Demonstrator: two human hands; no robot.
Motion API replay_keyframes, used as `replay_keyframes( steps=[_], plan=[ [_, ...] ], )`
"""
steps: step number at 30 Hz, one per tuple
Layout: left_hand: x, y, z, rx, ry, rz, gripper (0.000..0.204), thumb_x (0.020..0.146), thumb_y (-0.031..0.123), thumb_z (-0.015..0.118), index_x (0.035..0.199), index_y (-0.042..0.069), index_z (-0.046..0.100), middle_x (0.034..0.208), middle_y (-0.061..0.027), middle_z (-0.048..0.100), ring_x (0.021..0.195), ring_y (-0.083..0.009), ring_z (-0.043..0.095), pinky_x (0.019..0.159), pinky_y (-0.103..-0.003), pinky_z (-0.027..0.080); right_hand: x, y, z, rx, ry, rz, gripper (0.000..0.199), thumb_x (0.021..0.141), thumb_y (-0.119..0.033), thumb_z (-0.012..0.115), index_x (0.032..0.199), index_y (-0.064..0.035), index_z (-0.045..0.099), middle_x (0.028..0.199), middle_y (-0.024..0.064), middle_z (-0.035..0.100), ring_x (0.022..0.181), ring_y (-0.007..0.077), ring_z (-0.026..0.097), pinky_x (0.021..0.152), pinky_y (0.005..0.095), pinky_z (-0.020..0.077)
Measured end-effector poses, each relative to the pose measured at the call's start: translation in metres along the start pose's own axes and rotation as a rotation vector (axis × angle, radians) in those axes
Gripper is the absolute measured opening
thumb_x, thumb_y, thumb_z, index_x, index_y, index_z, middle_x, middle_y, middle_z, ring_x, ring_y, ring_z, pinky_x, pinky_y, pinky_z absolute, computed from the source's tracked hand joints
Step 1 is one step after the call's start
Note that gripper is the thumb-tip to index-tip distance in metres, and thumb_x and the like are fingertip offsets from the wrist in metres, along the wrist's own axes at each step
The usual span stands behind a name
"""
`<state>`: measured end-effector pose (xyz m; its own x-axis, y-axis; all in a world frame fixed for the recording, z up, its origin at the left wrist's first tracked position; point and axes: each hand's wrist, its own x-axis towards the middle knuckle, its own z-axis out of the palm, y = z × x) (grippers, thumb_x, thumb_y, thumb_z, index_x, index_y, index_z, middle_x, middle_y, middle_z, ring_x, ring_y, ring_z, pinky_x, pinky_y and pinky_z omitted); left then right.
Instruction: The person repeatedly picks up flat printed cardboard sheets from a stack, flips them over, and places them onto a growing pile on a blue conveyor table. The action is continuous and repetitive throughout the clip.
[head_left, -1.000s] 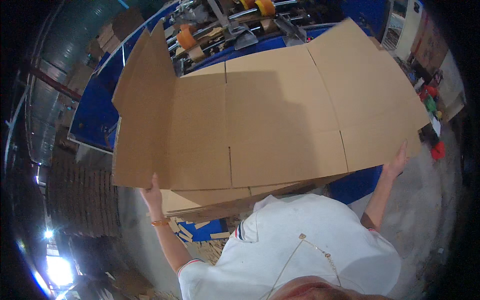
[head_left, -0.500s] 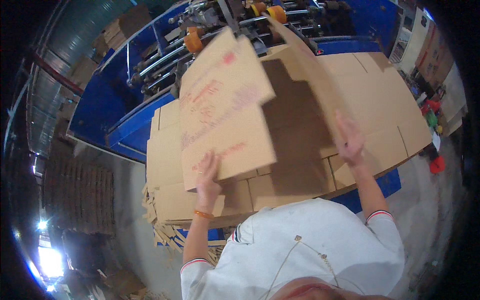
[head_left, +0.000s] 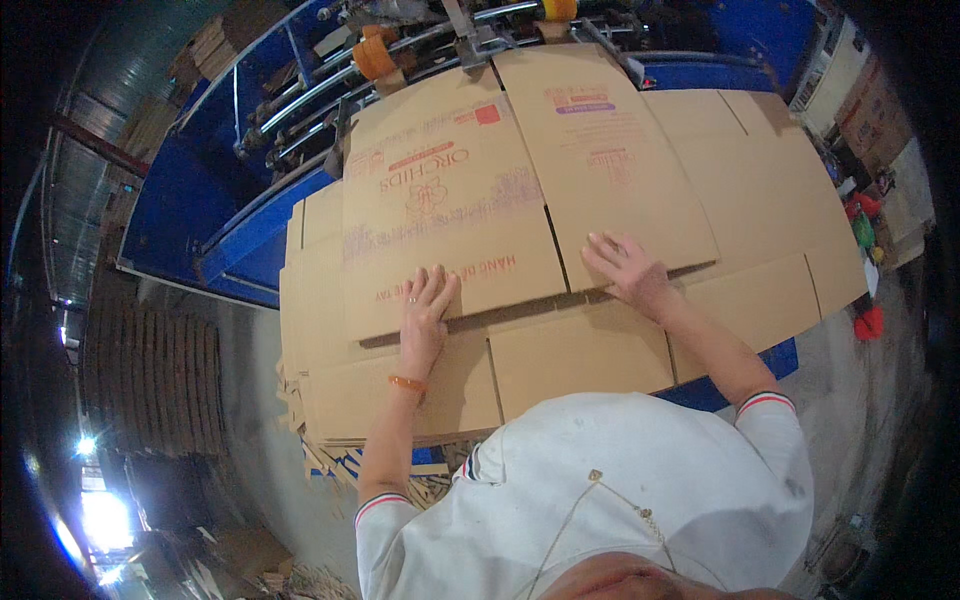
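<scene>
A printed brown cardboard box blank (head_left: 450,225) lies folded on top of a stack of plain cardboard sheets (head_left: 580,350). Its left panel and right panel (head_left: 625,170) are folded inward, nearly flat, with a narrow dark gap between them. Red and purple print covers both panels. My left hand (head_left: 428,305) rests flat on the near edge of the left panel, fingers spread, palm down. On the near edge of the right panel, close to the gap, my right hand (head_left: 628,272) presses with its fingers stretched out. Neither hand grips the board.
Beyond the stack stands a blue machine (head_left: 215,215) with metal shafts and orange rollers (head_left: 374,56); the blank's far edge reaches up to it. Cardboard scraps (head_left: 345,470) lie below the stack's left corner. More stacked cardboard (head_left: 150,380) stands on the left, and a red object (head_left: 868,322) at the right.
Both panels, raised and tilted before, have come down nearly flat and now almost meet. My right hand has moved left with its panel; my left hand has shifted slightly.
</scene>
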<state>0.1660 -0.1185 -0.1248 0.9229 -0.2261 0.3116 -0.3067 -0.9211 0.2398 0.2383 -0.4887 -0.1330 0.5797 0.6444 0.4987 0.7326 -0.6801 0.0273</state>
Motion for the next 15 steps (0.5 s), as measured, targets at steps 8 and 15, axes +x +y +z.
replay_keyframes(
  steps=[8, 15],
  plan=[
    [0.060, -0.029, 0.023, 0.094, 0.098, 0.048, 0.073, 0.069, -0.010, 0.060, 0.136, 0.017, 0.052, 0.142, -0.0115, 0.047, 0.133, -0.0351, 0.040, 0.109, -0.054, 0.031, 0.046, 0.048, 0.043, -0.016, 0.156, 0.008, 0.061, 0.064, -0.007, 0.068, 0.124, -0.0153, 0.060, 0.127, 0.0054, 0.061, 0.108, 0.0302, 0.060, 0.088, 0.0382, 0.0533],
    [0.128, -0.063, 0.030, 0.280, 0.170, 0.028, 0.054, 0.083, 0.007, 0.057, 0.135, 0.020, 0.051, 0.136, -0.0089, 0.051, 0.128, -0.0285, 0.046, 0.107, -0.059, 0.030, 0.108, 0.103, 0.070, -0.055, 0.268, -0.053, 0.046, 0.077, -0.015, 0.063, 0.122, -0.0180, 0.062, 0.119, 0.0034, 0.065, 0.103, 0.0254, 0.062, 0.090, 0.0396, 0.0490]
  ],
)
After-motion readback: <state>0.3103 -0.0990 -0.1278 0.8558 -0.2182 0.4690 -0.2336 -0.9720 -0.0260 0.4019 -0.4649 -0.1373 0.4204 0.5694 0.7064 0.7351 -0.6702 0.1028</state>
